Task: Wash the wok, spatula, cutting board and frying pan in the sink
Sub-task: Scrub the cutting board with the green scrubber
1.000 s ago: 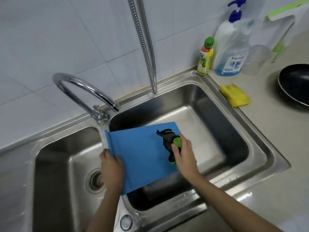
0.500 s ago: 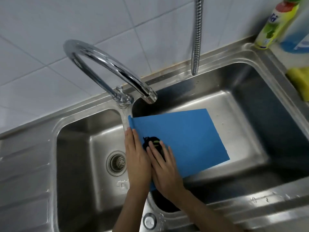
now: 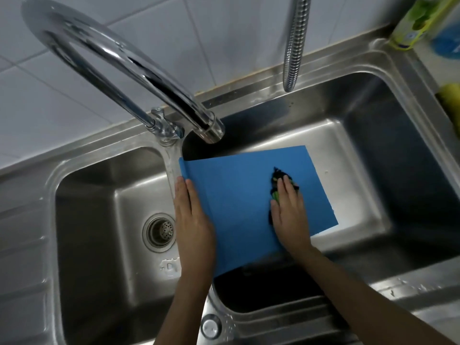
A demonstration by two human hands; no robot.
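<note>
You're mid-scrub on the cutting board: left hand steadies its edge, right hand presses the scrubber flat; wok, spatula, pan unseen

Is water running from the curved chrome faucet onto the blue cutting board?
No, the spout of the curved chrome faucet shows no stream, and the blue cutting board below it is only being scrubbed by hand.

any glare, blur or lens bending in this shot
Head view: strong glare streaks along the chrome faucet, whose arc looks bowed by the wide lens; the hanging hose and corner bottle are smeared by blur; the blue cutting board and both hands stay fairly sharp; the right basin's near side lies in deep shadow.
</note>
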